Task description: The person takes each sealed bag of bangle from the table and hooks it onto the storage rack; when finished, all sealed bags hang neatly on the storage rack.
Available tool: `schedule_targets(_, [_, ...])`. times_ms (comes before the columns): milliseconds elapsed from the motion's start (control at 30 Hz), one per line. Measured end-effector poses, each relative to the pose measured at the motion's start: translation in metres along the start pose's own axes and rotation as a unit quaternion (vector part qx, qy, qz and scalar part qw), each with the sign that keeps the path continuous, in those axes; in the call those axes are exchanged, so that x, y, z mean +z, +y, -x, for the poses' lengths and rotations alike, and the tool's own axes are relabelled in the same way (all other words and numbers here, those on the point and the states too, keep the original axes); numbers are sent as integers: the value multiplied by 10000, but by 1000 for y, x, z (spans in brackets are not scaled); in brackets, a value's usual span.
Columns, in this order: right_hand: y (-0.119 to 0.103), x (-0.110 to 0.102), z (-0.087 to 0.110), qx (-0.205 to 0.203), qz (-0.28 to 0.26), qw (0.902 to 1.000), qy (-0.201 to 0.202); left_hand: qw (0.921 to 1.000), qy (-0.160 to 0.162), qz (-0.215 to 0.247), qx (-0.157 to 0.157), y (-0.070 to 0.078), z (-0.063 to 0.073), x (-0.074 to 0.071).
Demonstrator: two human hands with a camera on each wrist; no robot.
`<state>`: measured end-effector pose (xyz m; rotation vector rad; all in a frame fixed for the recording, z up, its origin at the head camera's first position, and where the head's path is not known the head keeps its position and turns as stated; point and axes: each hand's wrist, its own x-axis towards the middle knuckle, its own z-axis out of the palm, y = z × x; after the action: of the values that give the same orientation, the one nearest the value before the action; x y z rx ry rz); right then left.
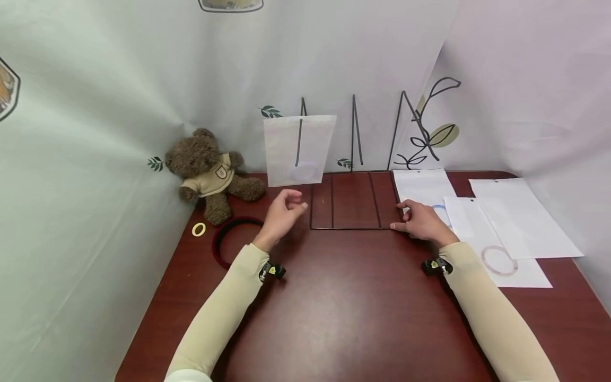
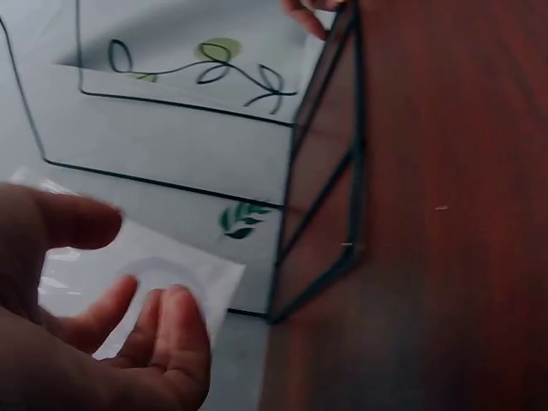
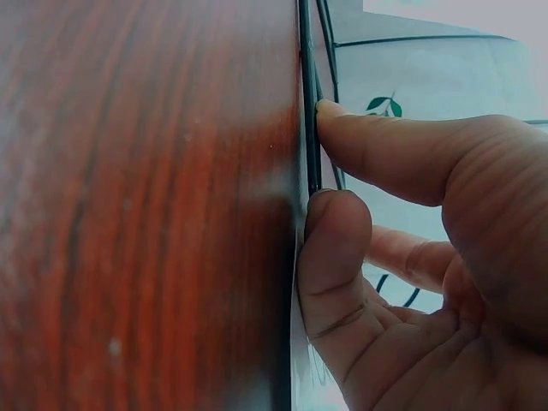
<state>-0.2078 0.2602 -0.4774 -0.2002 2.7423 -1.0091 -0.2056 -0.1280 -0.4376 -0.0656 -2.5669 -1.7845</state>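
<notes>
A black wire rack (image 1: 355, 229) lies on the table, with several upright pointed prongs at its back. On the left prong hangs a white packet (image 1: 299, 143), through which a faint ring shows. My left hand (image 1: 281, 215) hovers in front of the packet with loosely bent fingers, and nothing is between them; the left wrist view also shows the packet (image 2: 224, 278) beyond the fingers. At the rack's front right corner, my right hand (image 1: 422, 220) holds the frame between thumb and forefinger. In the right wrist view both fingertips (image 3: 330, 210) touch the dark bar (image 3: 310, 103).
Several white packets (image 1: 525, 217) lie on the right, some with rings showing. On the left sit a brown teddy bear (image 1: 207, 178), a small yellow ring (image 1: 199, 229) and a dark red hoop (image 1: 218, 249). Pale curtains (image 1: 358, 48) close off the back and sides.
</notes>
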Motion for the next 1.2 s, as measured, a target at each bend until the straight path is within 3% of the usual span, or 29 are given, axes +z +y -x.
schedule_targets(133, [1,1,-2,35,-66,10000,-44,9933,-816,-798,-164,-12,0,6])
schedule_targets(233, [3,0,-1,60,-67,10000,-36,9817,-1229,-1453,-62,-21,-3,14])
schedule_targets(333, [6,1,0,98,-59,9999,-42,9670,-1452,-2089,109,-28,-6,22])
schedule_targets(433, [7,2,0,106,-92,9999,-81,9601,-1462,-2378,163,-31,-7,27])
schedule_targets(600, [4,2,0,57,-60,9999,-61,9649,-1268,-2302,28,-32,-9,29])
schedule_targets(800, [1,1,3,-151,454,9988,129,9691,-1211,-2150,-11,-36,-13,27])
schedule_targets(1000, [4,-1,13,-287,73,9994,197,9716,-1146,-2069,-98,-39,-11,27])
schedule_targets(1200, [8,-19,25,-670,93,9957,635,9760,-990,-1935,-154,-37,-12,28])
